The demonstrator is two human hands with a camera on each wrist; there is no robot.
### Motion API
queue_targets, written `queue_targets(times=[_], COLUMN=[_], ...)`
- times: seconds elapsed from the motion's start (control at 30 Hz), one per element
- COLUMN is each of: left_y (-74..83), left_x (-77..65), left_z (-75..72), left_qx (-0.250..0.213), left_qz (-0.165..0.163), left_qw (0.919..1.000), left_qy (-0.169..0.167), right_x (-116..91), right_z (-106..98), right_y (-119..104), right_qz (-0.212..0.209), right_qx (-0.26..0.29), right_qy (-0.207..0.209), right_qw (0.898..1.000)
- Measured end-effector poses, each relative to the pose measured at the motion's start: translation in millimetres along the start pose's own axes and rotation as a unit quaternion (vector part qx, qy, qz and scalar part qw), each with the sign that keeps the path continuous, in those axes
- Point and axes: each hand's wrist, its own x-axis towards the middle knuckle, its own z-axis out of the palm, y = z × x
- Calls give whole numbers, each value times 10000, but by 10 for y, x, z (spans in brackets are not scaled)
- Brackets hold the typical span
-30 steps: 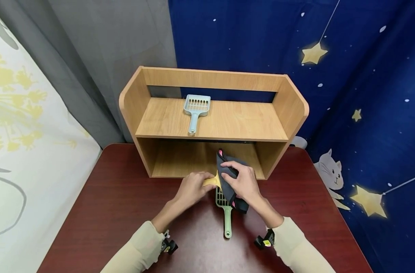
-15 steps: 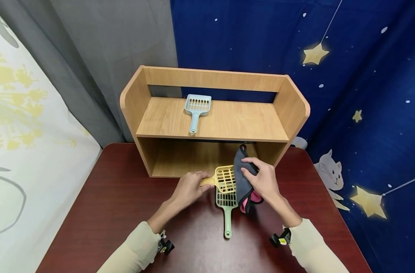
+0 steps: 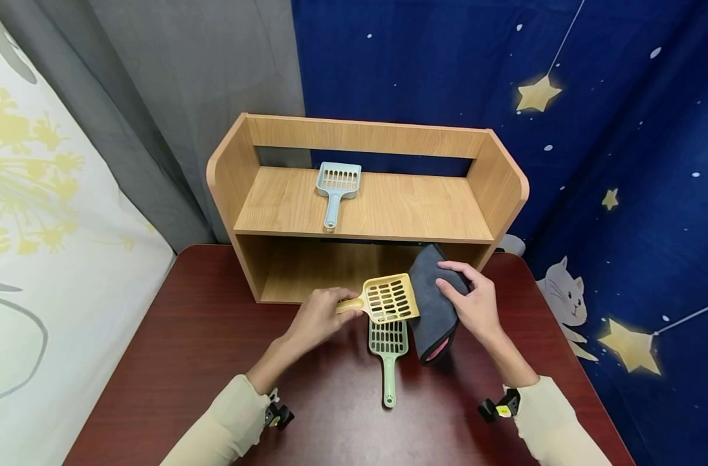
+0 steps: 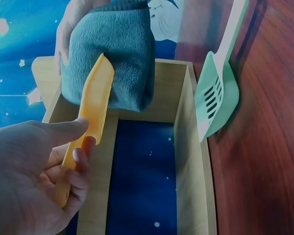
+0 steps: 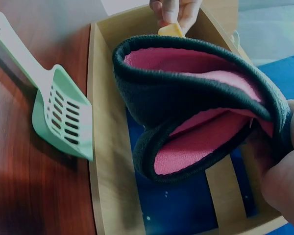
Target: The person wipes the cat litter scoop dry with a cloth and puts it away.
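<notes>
My left hand [image 3: 318, 317] grips a yellow litter scoop [image 3: 391, 299] by its handle, the slotted head held out to the right above the table. Seen from the left wrist, the thumb lies along the scoop's neck with fingers curled beneath. My right hand [image 3: 476, 304] holds a folded dark grey cloth [image 3: 434, 301], thumb and fingers on its right side. The right wrist view shows the cloth's pink inner face [image 5: 201, 147]. In the head view, the scoop's front edge meets the cloth's left side. Below the yellow head, a green litter scoop [image 3: 389, 372] lies on the table.
A two-level wooden shelf [image 3: 362, 236] stands at the back of the dark red table [image 3: 214, 362]. On its upper board lies a light blue litter scoop [image 3: 333, 207]. Grey and starry blue curtains [image 3: 424, 65] hang behind.
My right hand has moved right with the cloth, uncovering the yellow scoop's slotted head. My left hand has shifted slightly left, and the scoop's head now tilts up. The green scoop has stayed put.
</notes>
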Motion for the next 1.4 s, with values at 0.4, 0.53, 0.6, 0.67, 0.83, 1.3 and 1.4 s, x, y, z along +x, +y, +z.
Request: queue_targets(times=[0.4, 0.53, 0.6, 0.67, 0.83, 1.3, 1.4], left_y=[-32, -6, 16, 50, 116, 62, 47], left_x=[39, 66, 79, 89, 121, 30, 8], left_z=[-79, -10, 43, 90, 175, 153, 130], left_qx=[-38, -290, -417, -473, -541, -700, -781], left_qz=[-408, -599, -687, -741, -853, -930, -935], left_qw=[9987, 9972, 9962, 9954, 9939, 9930, 9923], left_qy=[316, 342, 339, 374, 434, 206, 218], right_x=[-189, -282, -330, -385, -524, -379, -295], right_z=[17, 242, 383, 540, 835, 565, 430], right_y=[64, 49, -56, -84, -30, -162, -209], right_qz=[-272, -467, -518, -597, -952, -454, -402], right_qx=[-331, -228, -58, 82, 184, -229, -383], right_qy=[391, 441, 468, 530, 436, 1125, 1299], right_qw=[9983, 9977, 9975, 9968, 9943, 9923, 9900])
